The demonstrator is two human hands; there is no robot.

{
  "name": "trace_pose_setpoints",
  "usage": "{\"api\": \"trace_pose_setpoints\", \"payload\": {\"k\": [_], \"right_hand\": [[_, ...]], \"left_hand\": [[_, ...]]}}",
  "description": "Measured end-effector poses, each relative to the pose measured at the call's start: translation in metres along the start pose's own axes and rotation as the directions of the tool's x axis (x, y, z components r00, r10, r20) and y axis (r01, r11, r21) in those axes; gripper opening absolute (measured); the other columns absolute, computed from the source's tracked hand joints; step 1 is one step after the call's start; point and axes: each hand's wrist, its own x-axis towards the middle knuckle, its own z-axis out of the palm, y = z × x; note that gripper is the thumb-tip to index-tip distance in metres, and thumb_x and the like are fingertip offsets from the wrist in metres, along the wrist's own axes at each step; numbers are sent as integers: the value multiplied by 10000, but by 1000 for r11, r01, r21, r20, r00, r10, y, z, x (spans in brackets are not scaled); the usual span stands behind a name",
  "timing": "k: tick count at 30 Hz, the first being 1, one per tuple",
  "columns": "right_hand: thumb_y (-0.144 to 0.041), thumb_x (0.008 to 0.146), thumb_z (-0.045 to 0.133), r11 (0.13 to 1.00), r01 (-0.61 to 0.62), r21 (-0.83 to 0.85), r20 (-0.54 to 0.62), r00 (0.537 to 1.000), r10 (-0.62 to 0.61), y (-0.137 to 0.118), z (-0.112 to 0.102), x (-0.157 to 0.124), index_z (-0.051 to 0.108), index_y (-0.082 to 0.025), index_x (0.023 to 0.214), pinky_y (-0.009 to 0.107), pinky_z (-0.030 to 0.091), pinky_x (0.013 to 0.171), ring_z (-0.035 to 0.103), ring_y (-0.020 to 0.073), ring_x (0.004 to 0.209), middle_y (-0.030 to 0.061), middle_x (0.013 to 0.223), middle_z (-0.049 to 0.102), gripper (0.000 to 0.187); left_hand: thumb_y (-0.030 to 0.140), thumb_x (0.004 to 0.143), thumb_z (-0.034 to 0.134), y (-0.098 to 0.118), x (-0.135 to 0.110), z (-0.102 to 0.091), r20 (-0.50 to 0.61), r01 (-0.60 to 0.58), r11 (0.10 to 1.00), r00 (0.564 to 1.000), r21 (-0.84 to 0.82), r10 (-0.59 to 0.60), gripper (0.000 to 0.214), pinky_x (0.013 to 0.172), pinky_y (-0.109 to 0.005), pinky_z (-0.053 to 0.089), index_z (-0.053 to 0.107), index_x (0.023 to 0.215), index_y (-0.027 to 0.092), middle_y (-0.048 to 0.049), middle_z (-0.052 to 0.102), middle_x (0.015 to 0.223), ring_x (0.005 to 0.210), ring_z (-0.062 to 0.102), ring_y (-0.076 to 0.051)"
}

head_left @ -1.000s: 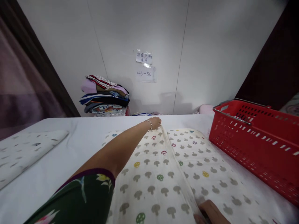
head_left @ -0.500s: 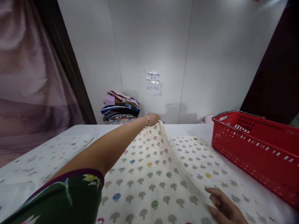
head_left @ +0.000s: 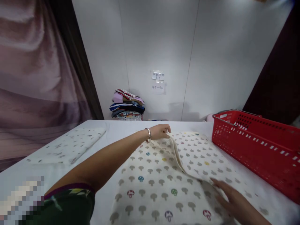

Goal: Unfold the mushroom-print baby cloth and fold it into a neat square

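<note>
A cream cloth [head_left: 161, 190] printed with grey and coloured mushrooms lies spread in front of me, its right part folding over along a raised edge. My left hand [head_left: 160, 131], with a silver bracelet at the wrist, pinches that edge at the far end. At the near right, my right hand [head_left: 231, 197] straddles the same edge, fingers on one side and thumb on the other; it is slightly blurred. The cloth rises a little between the two hands and casts a shadow beneath.
To the left lies a folded white cloth [head_left: 67, 145] with small dark prints on the white table [head_left: 124, 126]. A red basket [head_left: 253, 140] with a metal handle stands at the right. Behind the table is a stack of folded clothes [head_left: 127, 106] against the wall, near paper signs [head_left: 158, 87].
My left hand has moved right and lower with the cloth's far edge. My right hand has reached that edge at the near side. The view has shifted slightly left.
</note>
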Motion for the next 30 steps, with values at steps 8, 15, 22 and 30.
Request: {"api": "trace_pose_setpoints", "payload": {"k": [8,15,22,30], "right_hand": [[-412,789,579,865,479,151,-170,874,-455,-159,26,47,517,-298,1236,373,416,947,473,232,1169,45,1302,506,466],[-379,724,651,597,378,707,-268,925,-269,-193,90,94,537,-229,960,210,339,469,423,82,514,-61,643,486,302],[-351,702,669,542,354,762,-296,935,-195,-185,114,108,502,-218,1018,199,319,476,392,70,530,-59,676,451,381],[-305,785,598,681,470,561,-295,883,-366,-168,116,117,497,-237,1141,234,397,578,454,99,638,-22,790,507,376]], "left_hand": [[256,719,639,42,-25,60,62,-106,990,993,92,100,186,647,-235,367,543,871,206,21,567,777,742,522,-144],[246,768,592,17,-46,83,-235,-130,990,962,52,138,90,681,-244,399,514,777,200,31,576,759,710,526,-128],[292,808,577,-18,-62,111,-415,-274,958,884,-87,215,149,910,-315,411,576,927,202,-67,561,1088,1038,524,-175],[189,766,579,-26,-71,110,-298,-133,990,947,-36,116,114,888,-333,434,561,877,208,-63,545,1124,1051,529,-191]]}}
